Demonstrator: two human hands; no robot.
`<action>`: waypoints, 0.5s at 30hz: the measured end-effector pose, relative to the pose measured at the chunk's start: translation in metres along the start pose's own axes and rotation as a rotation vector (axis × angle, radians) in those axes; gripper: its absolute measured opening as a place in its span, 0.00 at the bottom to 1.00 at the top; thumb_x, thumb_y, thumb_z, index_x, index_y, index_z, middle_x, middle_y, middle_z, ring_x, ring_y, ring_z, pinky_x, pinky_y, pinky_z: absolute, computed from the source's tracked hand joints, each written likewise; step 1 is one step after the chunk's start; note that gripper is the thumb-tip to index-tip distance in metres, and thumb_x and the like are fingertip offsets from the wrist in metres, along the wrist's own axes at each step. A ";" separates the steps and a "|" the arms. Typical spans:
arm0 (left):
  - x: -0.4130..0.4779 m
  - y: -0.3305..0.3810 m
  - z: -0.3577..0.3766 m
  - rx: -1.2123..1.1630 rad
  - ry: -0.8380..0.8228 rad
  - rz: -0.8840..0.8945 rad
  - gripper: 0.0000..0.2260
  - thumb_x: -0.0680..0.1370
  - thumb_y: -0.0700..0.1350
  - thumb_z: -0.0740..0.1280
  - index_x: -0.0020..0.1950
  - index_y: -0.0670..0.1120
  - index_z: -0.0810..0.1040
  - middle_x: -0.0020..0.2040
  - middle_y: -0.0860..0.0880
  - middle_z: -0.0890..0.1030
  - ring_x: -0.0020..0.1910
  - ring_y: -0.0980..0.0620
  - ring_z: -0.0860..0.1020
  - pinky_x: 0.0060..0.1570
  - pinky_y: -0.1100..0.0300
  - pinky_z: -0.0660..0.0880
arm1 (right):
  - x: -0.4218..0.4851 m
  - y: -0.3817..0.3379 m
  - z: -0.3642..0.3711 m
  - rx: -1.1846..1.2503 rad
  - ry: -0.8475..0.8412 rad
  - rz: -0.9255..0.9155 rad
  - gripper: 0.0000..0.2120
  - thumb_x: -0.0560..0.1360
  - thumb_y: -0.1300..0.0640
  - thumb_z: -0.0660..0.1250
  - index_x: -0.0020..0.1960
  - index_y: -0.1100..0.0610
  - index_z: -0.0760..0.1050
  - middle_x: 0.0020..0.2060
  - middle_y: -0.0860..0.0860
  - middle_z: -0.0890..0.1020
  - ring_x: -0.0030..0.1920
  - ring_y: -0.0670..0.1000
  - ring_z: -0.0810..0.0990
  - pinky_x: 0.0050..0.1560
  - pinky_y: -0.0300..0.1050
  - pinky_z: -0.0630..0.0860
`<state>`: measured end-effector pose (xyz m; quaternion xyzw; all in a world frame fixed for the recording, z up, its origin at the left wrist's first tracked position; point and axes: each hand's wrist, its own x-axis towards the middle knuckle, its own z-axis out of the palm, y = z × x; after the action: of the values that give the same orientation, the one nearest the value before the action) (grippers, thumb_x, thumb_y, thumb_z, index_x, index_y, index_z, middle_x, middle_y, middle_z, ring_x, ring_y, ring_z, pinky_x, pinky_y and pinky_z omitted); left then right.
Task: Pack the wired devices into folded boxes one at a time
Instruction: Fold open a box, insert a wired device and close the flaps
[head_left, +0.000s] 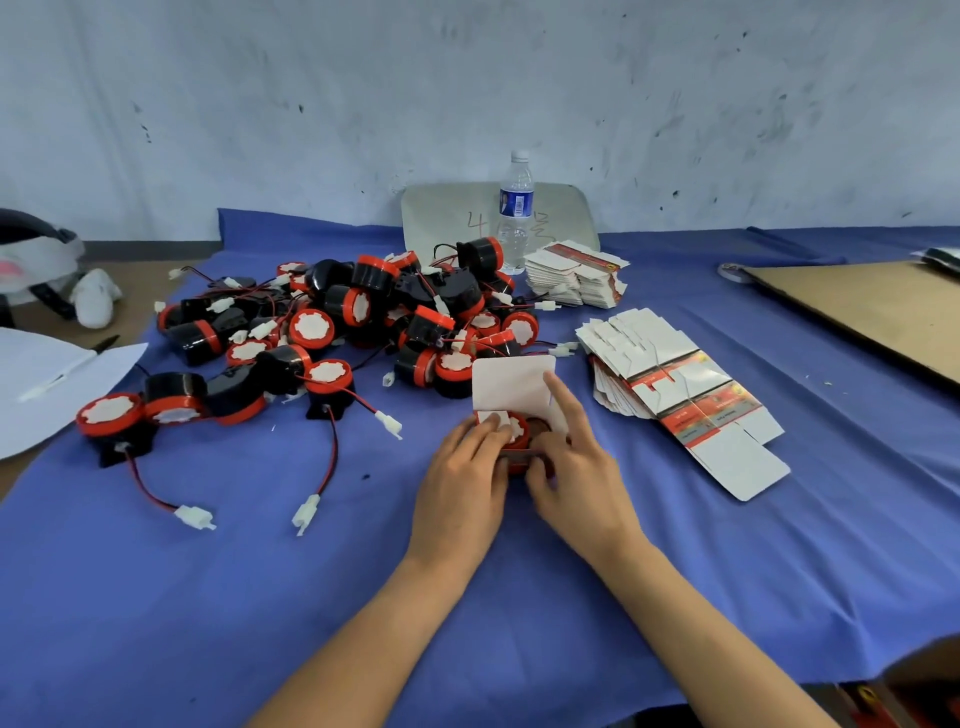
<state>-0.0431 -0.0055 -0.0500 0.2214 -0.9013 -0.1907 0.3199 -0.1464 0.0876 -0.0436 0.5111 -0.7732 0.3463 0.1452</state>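
Two bare forearms are seen reaching in from the lower edge, and the left hand (462, 478) and right hand (576, 467) are brought together over a small folded box (511, 387) standing on the blue cloth (260, 597) near the middle of the table. The box is gripped from both sides: the left hand's fingers are curled over its near-left edge, with the fingertips laid on the white face of the device (515, 428), while the right hand is wrapped round the near-right side and its index finger is stretched up against the raised white lid flap. The red-and-black device is seated inside the box, whose top is open. A pile of wired devices (363, 312) is heaped just behind and to the left, with red and black leads and white connectors trailing toward the front. A fanned stack of flat box blanks (685, 400) is laid just to the right of the hands, and a second stack (576, 275) is set further back. A water bottle (516, 208) is stood upright before a grey board (447, 218) leaned on the wall. A cardboard sheet (872, 306) is seen at the far right, and white paper (47, 395) with a pen (67, 371) at the left.
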 end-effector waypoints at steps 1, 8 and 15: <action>0.000 0.000 0.000 -0.014 0.004 -0.010 0.16 0.79 0.39 0.66 0.68 0.44 0.76 0.69 0.47 0.75 0.72 0.47 0.68 0.68 0.54 0.68 | -0.001 0.001 0.000 0.014 0.066 -0.010 0.06 0.70 0.68 0.68 0.44 0.60 0.79 0.74 0.50 0.65 0.45 0.50 0.80 0.37 0.44 0.74; 0.002 0.000 -0.001 -0.098 0.051 -0.035 0.13 0.77 0.41 0.71 0.61 0.43 0.80 0.63 0.48 0.79 0.68 0.50 0.73 0.62 0.57 0.71 | -0.001 0.007 -0.008 0.466 0.159 0.292 0.15 0.73 0.61 0.73 0.58 0.50 0.78 0.54 0.43 0.78 0.48 0.44 0.80 0.49 0.41 0.77; 0.004 -0.001 -0.002 -0.098 0.075 -0.037 0.07 0.76 0.43 0.71 0.53 0.43 0.82 0.59 0.49 0.81 0.63 0.51 0.76 0.55 0.67 0.68 | 0.001 0.009 -0.006 0.452 0.066 0.284 0.06 0.77 0.61 0.68 0.47 0.60 0.84 0.67 0.40 0.64 0.58 0.38 0.71 0.50 0.28 0.71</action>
<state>-0.0445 -0.0090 -0.0472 0.2291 -0.8739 -0.2323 0.3603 -0.1554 0.0929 -0.0417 0.4053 -0.7351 0.5435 0.0023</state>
